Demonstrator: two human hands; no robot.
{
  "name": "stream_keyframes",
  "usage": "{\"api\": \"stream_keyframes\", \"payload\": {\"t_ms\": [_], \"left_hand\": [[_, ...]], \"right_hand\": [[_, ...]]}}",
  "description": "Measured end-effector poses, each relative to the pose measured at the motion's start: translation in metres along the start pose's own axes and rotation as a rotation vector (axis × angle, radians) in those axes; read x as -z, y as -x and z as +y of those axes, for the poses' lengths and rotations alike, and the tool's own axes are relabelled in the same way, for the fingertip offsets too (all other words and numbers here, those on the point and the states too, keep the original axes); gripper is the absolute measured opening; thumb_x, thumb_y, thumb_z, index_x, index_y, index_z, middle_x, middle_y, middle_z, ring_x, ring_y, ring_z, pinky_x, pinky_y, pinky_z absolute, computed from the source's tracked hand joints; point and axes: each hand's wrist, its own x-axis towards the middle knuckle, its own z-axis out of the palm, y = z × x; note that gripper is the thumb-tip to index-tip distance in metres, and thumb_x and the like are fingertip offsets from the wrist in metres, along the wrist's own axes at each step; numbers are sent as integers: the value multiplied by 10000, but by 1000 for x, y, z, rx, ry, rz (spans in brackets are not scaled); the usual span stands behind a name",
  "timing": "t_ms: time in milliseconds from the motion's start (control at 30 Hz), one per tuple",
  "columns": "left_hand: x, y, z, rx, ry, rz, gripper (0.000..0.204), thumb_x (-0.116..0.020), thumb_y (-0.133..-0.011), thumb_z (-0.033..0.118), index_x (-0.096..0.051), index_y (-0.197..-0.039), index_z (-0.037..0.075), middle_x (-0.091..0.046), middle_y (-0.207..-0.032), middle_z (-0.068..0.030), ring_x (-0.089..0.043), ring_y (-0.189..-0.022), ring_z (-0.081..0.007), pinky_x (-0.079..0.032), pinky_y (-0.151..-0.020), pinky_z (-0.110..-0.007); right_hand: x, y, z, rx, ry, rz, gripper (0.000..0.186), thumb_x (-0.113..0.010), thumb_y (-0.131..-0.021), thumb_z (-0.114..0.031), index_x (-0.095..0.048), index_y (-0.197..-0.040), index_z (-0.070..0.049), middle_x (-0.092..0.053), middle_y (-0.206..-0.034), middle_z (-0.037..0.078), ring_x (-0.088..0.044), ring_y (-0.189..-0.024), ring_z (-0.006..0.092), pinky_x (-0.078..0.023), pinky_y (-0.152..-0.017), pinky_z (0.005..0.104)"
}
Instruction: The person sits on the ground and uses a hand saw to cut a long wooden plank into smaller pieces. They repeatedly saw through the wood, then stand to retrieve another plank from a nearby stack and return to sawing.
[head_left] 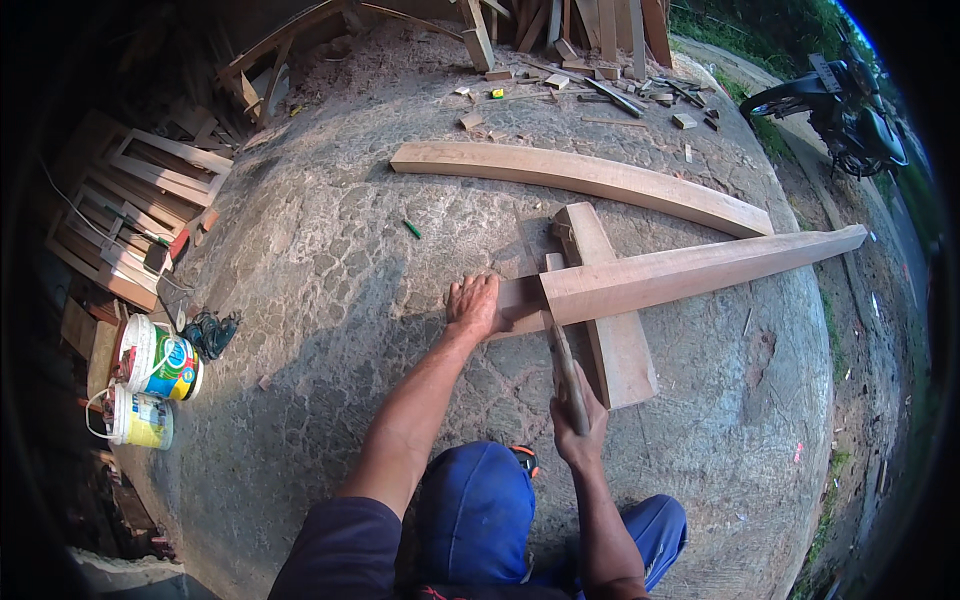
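Observation:
My left hand point(473, 306) grips the near-left end of a long squared wooden beam point(690, 272), its fingers over the top. My right hand point(581, 428) is closed round the wooden handle of a hand saw point(569, 375). The saw's blade lies across the beam just right of my left hand, at a crosswise line in the wood; the depth of any cut is hard to make out. A thick wooden block point(622, 350) lies crosswise under the beam and props it up. Beyond it, a second, slightly curved beam point(570, 172) rests on the concrete.
A green marker-like stick point(412, 229) and a black-and-orange tape measure point(525, 460) lie on the concrete floor point(330, 330). Two paint buckets point(160, 358) and wooden frames point(150, 205) stand left. Offcuts point(575, 66) litter the far side; a motorcycle point(845, 110) stands far right.

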Motion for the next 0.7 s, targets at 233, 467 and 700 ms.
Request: {"api": "stream_keyframes", "payload": {"t_ms": [233,467,700], "left_hand": [[1,4,0,-22,9,6,882,-944,-643,486,-562,-1334,94,-617,-1367,-102,-532,-1332,-283,-395,-1094,-482],[2,-12,-6,-6,43,-49,867,-931,-681,438,-541,-1361,67,-624,-1362,-125,-511,-1357,-305,-378,-1141,-498],[-2,12,-3,-72,-42,4,866,-928,-700,451,-523,-1378,96,-602,-1403,-103,-493,-1395,-299,-378,-1138,-490]], "right_hand": [[17,13,1,-31,20,-68,690,-712,-832,-42,-541,-1501,-61,-728,-1234,221,-740,-1101,332,-558,-945,391],[49,80,-25,-64,-40,-99,577,-620,-916,-45,-540,-1485,12,-688,-1354,172,-639,-1254,188,-478,-1074,334],[-17,-67,8,-228,-26,-140,639,-702,-859,-99,-550,-1476,-37,-742,-1133,243,-739,-1021,327,-550,-918,409]]}}
